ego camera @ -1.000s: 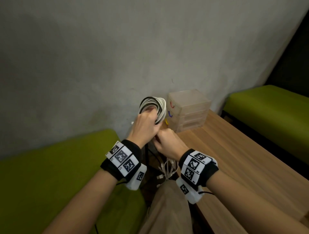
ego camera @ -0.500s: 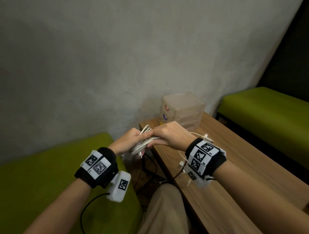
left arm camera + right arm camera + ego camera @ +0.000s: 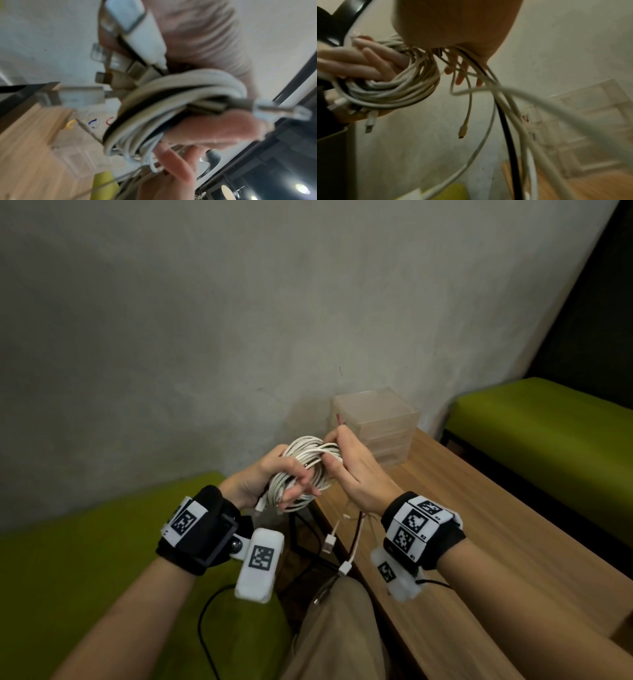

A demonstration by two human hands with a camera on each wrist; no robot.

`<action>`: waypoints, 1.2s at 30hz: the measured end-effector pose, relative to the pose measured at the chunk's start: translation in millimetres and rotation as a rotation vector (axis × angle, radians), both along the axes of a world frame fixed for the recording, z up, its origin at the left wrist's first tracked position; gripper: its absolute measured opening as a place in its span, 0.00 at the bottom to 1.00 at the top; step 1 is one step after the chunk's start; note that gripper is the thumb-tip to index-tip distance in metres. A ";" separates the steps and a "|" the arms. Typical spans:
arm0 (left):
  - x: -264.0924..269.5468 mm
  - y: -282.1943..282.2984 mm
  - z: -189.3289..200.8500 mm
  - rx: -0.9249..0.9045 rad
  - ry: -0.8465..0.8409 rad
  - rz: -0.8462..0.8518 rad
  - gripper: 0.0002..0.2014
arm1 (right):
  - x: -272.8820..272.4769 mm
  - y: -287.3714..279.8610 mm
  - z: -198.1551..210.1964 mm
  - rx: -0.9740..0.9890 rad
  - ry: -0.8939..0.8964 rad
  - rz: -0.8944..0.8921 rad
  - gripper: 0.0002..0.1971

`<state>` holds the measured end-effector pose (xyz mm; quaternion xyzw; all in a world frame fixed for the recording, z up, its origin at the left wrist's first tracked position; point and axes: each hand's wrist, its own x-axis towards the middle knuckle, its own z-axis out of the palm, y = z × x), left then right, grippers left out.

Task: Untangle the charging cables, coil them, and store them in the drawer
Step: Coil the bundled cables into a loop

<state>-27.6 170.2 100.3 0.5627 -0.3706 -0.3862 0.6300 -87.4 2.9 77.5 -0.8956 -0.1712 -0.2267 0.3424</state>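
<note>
A coil of white charging cables (image 3: 306, 470) with one black strand is held in the air off the table's near left corner. My left hand (image 3: 270, 479) grips the coil's left side, its fingers curled through the loops (image 3: 154, 121). My right hand (image 3: 349, 470) holds the coil's right side, and several loose cable ends (image 3: 330, 541) with plugs dangle below it (image 3: 464, 129). The translucent drawer unit (image 3: 375, 424) stands at the table's far corner by the wall, its drawers closed, with red, blue and yellow handles (image 3: 92, 122).
The wooden table (image 3: 479, 542) runs to the right. Green benches lie at left (image 3: 85, 559) and far right (image 3: 548, 419). A grey wall (image 3: 239, 320) rises close behind. My knee (image 3: 335, 635) sits below the hands, with black cords on the floor.
The coil went from upright by the drawer unit down to the table corner, then up again. Both hands now hold it, and loose plug ends hang under my right hand.
</note>
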 end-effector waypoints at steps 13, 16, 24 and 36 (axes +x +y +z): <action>-8.2 -20.9 -16.5 -0.265 0.347 0.103 0.14 | 10.5 22.6 -4.1 0.647 0.062 -0.071 0.17; -5.3 -20.9 -21.9 -0.131 0.254 0.250 0.07 | 10.0 14.4 0.7 0.468 0.108 -0.071 0.08; -4.2 -21.6 -21.0 0.013 0.250 0.366 0.06 | 18.8 6.2 3.1 0.007 0.276 -0.098 0.12; -12.9 -41.4 -21.4 -0.072 0.062 0.636 0.22 | 10.0 3.0 3.4 0.320 0.200 -0.088 0.13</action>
